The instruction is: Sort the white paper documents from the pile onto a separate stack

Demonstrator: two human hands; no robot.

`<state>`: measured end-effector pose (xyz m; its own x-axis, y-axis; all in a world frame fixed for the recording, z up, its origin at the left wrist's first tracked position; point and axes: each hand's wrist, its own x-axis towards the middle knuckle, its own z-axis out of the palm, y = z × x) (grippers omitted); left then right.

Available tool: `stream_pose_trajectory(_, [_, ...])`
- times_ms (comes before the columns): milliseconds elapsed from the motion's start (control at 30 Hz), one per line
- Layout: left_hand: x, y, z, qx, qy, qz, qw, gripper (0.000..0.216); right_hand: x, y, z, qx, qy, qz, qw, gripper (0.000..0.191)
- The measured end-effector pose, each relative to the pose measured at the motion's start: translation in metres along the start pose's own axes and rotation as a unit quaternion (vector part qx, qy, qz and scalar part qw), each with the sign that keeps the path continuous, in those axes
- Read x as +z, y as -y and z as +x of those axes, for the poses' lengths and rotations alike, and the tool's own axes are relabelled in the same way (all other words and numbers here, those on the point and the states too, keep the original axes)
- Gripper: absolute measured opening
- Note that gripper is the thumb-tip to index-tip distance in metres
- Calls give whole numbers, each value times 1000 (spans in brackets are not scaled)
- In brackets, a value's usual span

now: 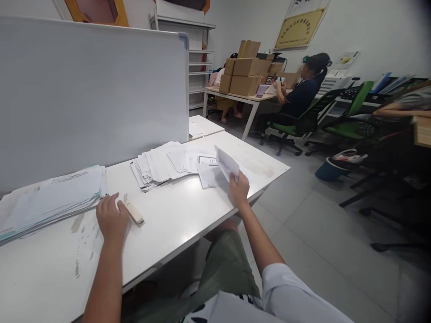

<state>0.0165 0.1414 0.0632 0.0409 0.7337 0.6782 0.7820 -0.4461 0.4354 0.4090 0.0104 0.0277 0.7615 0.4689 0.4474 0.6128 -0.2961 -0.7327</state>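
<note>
My right hand (239,189) holds a folded white paper (226,163) by its lower edge, lifted just above the white table (175,224) near its right end. A fanned row of similar folded papers (168,164) lies on the table just left of it. My left hand (111,218) rests on the table with fingers curled, touching a small cream-coloured stick-shaped object (135,212) that looks like a glue stick or stapler. A thick stack of flat sheets (54,197) lies beside that hand, to its left.
A white partition board (90,89) stands along the table's far edge. Beyond it are another desk piled with cardboard boxes (244,67), a seated person (299,96) on a green chair, more green chairs, and a blue bin (332,169) on the tiled floor.
</note>
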Motion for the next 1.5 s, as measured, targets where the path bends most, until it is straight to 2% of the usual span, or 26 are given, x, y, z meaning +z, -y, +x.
stream_pose_trajectory(67, [-9, -38, -21, 3, -20, -83, 996, 37, -7, 12, -36, -4, -10, 59, 998, 45])
stream_pose_trajectory(133, [-14, -81, -51, -44, 74, -235, 968, 49, -14, 24, -81, -41, 27, 98, 994, 42])
stream_pose_trajectory(167, [-15, -102, -66, -104, 130, -330, 929, 59, -16, 30, -103, -82, 54, 116, 988, 41])
stream_pose_trajectory(200, [-15, -120, -80, -184, 189, -415, 870, 66, -18, 35, -123, -146, 86, 140, 976, 41])
stream_pose_trajectory(233, [-15, -134, -91, -260, 234, -490, 798, 67, -20, 41, -140, -210, 116, 159, 958, 45])
stream_pose_trajectory(300, [-15, -150, -103, -377, 269, -587, 664, 68, -21, 49, -162, -320, 181, 176, 913, 56])
stream_pose_trajectory(333, [-16, -152, -105, -415, 264, -613, 619, 67, -21, 52, -168, -356, 212, 173, 893, 60])
stream_pose_trajectory(367, [-17, -152, -104, -441, 250, -627, 591, 67, -21, 54, -170, -377, 241, 164, 879, 62])
stream_pose_trajectory(433, [-19, -145, -100, -467, 221, -638, 571, 66, -21, 54, -170, -392, 291, 141, 861, 61])
stream_pose_trajectory(500, [-20, -138, -98, -473, 213, -635, 572, 65, -21, 53, -168, -395, 329, 119, 850, 62])
stream_pose_trajectory(567, [-19, -132, -99, -469, 220, -615, 594, 58, -22, 52, -168, -399, 358, 101, 838, 68])
stream_pose_trajectory(667, [-14, -127, -106, -452, 207, -564, 659, 56, -25, 54, -170, -398, 377, 93, 831, 71])
stream_pose_trajectory(733, [-12, -123, -109, -431, 188, -520, 713, 56, -25, 55, -168, -375, 365, 105, 845, 68])
stream_pose_trajectory(800, [-15, -118, -108, -402, 178, -465, 768, 51, -24, 54, -160, -320, 328, 121, 881, 65])
stream_pose_trajectory(900, [-28, -110, -100, -330, 166, -384, 846, 46, -16, 51, -134, -179, 262, 153, 936, 66])
stream_pose_trajectory(933, [-34, -108, -97, -301, 163, -362, 867, 45, -12, 50, -123, -130, 254, 174, 942, 68])
stream_pose_trajectory(1000, [-46, -105, -92, -248, 162, -328, 897, 45, 0, 52, -99, -58, 269, 238, 932, 73])
stream_pose_trajectory(1067, [-52, -104, -89, -215, 158, -306, 914, 50, 13, 58, -79, -29, 312, 306, 899, 77])
stream_pose_trajectory(1133, [-53, -104, -90, -202, 131, -295, 925, 60, 24, 65, -64, -14, 374, 363, 854, 76])
stream_pose_trajectory(1200, [-49, -105, -94, -208, 94, -296, 928, 71, 31, 71, -57, 8, 432, 407, 805, 71])
stream_pose_trajectory(1267, [-43, -105, -101, -222, 67, -299, 926, 76, 33, 75, -56, 30, 466, 434, 771, 63])
stream_pose_trajectory(1367, [-35, -101, -109, -243, 55, -315, 916, 79, 31, 75, -61, 36, 463, 444, 766, 53])
stream_pose_trajectory(1500, [-28, -92, -112, -287, 82, -352, 887, 77, 24, 74, -66, -13, 484, 423, 766, 46])
